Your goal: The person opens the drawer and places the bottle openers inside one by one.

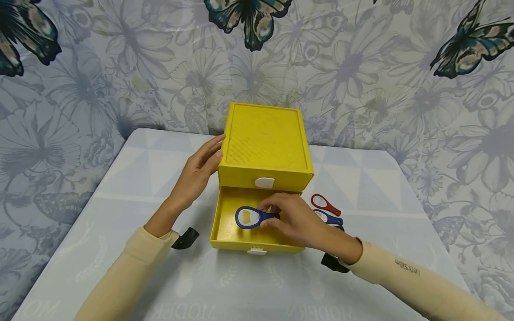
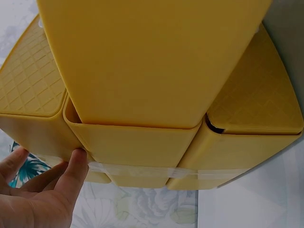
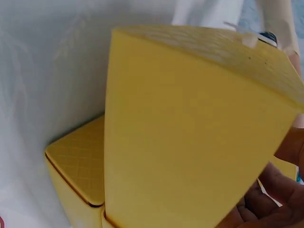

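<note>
A yellow drawer box (image 1: 265,138) stands on the table with its lower drawer (image 1: 226,232) pulled out. My left hand (image 1: 196,174) rests against the box's left side. In the left wrist view, fingertips of the left hand (image 2: 52,190) touch a yellow wall (image 2: 38,135). My right hand (image 1: 297,218) pinches a blue bottle opener (image 1: 241,223) by its handle, above the open drawer. The opener's oval head points left, and yellow shows through its hole. In the right wrist view, a yellow box wall (image 3: 190,128) fills the middle, and the bottle opener is not visible.
Right of the drawer, a red bottle opener (image 1: 331,207) and another blue bottle opener (image 1: 333,220) lie on the pale table (image 1: 381,196). Black wrist-camera pieces (image 1: 186,238) show beside both wrists. A floral backdrop (image 1: 168,67) hangs behind the table.
</note>
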`<state>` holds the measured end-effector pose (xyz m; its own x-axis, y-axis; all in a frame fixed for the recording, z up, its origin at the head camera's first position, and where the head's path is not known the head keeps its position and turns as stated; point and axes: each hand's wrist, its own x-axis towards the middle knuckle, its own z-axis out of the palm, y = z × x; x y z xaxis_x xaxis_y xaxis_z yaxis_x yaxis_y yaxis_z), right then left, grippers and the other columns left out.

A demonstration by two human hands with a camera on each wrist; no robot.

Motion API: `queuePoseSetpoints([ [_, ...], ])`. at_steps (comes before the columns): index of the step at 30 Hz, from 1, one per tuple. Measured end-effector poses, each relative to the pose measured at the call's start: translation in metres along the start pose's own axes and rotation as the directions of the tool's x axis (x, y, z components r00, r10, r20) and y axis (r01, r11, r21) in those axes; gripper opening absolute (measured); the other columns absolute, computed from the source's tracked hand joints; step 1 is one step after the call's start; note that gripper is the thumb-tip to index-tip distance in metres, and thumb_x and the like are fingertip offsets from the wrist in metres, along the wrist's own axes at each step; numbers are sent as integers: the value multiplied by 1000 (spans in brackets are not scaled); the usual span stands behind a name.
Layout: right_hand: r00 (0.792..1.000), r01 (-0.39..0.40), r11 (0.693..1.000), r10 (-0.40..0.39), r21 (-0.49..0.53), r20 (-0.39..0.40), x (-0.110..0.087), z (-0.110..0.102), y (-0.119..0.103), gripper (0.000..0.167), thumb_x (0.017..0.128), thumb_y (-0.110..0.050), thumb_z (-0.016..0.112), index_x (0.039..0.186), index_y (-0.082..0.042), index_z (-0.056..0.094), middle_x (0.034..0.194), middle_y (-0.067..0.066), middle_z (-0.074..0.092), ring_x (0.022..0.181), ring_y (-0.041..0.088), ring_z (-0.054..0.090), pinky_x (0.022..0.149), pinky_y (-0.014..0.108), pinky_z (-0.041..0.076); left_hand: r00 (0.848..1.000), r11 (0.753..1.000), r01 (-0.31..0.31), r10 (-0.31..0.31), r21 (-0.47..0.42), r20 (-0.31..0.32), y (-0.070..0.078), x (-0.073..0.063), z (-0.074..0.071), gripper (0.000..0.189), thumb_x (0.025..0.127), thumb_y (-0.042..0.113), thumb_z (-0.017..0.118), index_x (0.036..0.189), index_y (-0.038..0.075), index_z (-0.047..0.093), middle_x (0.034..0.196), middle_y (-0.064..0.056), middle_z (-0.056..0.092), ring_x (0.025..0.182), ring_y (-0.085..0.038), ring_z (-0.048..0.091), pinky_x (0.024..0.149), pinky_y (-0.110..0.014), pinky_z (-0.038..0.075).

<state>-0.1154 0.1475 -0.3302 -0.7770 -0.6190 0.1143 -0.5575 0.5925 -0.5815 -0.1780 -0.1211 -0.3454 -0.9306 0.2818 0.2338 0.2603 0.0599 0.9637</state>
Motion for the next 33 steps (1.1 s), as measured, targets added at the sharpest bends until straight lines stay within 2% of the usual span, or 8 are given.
queuePoseSetpoints([
  [10,983,-84,995,93,-61,157,18,11,-5,27,87,-21,80,110,-10,74,100,-4,73,86,9,59,81,26,54,1000,1000,8,-8,8,-6,-2,0,0,49,109,34,43,157,31,34,159,-3,38,142,-23,44,117,-49,39],
  [19,968,-94,993,109,-74,228,31,18,-3,25,85,-17,81,106,-6,74,97,-1,74,88,9,64,83,26,56,1000,1000,11,-11,9,-9,-2,1,0,49,109,34,43,157,32,34,158,-3,39,142,-22,44,116,-48,40],
  [25,962,-119,989,137,-91,238,39,22,-2,26,86,-20,81,108,-7,74,98,-1,73,89,9,62,83,27,55,1000,1000,6,-6,8,-10,-1,0,-1,48,109,33,43,156,31,35,158,-3,40,142,-22,45,116,-47,41],
  [33,974,-92,994,101,-53,203,43,23,-3,32,87,-21,80,113,-5,74,105,2,75,94,13,66,88,30,57,1000,1000,7,-6,17,-8,-1,1,-1,48,109,33,42,156,31,35,158,-3,40,141,-22,45,115,-47,41],
])
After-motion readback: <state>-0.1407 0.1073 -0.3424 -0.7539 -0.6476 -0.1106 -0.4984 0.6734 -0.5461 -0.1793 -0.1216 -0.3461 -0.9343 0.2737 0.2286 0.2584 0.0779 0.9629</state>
